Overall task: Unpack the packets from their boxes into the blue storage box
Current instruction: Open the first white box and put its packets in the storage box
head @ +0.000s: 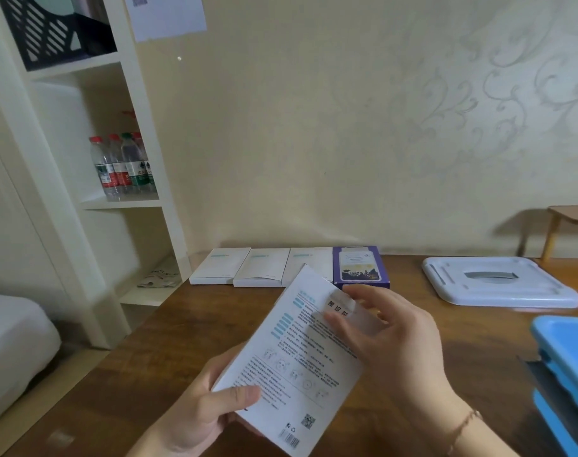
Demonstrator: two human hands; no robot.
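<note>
White card fills the foreground: a flat box (292, 367), printed back up with text, small drawings, a code square and a barcode, is held tilted above a brown wooden table (168, 354). The left hand (201, 413) clamps its lower left edge, thumb pressed flat on the printed face and fingers curled beneath. The right hand (389, 338), a thin bracelet (464, 423) at the wrist, reaches over the upper right corner, thumb and forefinger pinching a clear seal sticker (340, 303) printed with dark characters; the other fingers fan loosely apart. At the right edge, just beside that forearm, stands the blue bin (564, 364), only its rim and side in view, contents hidden. Farther back on the right lies a white lid (498, 285) with a slot, flat on the table. Along the far edge against the cream wall, three white boxes (261, 267) lie side by side, a purple box (360, 267) touching the rightmost. To the left, a white shelf (139, 127) holds water bottles (124, 163).
</note>
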